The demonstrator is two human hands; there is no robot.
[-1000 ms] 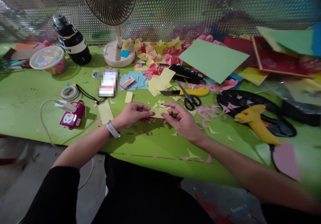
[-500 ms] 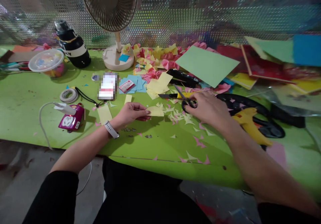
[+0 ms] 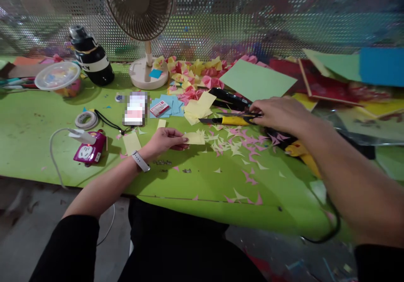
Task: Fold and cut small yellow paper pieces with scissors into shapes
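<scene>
My left hand [image 3: 167, 141] pinches a small piece of pale yellow paper [image 3: 196, 138] between thumb and fingers, just above the table. My right hand [image 3: 277, 113] is closed around the handle end of a pair of scissors [image 3: 235, 114]; the blades point left and lie low over the table. The fingers hide the scissors' handles. Right below the blades lies a yellow utility knife [image 3: 235, 121], and a black stapler [image 3: 229, 98] is just behind. Yellow and pink paper scraps [image 3: 233, 145] are scattered between my hands. A stack of yellow paper [image 3: 200, 107] sits beyond the left hand.
Folded pink and yellow paper shapes [image 3: 202, 73] are heaped at the back beside a fan [image 3: 148, 78]. Left stand a bottle [image 3: 93, 63], a lidded tub [image 3: 59, 78], a phone [image 3: 135, 108] and a purple power adapter [image 3: 90, 148]. A yellow glue gun [image 3: 304, 158] lies under my right forearm.
My right hand has moved right and away from me with the scissors, whose blades have swung down to lie nearly level. My left hand keeps its pinch on the yellow paper.
</scene>
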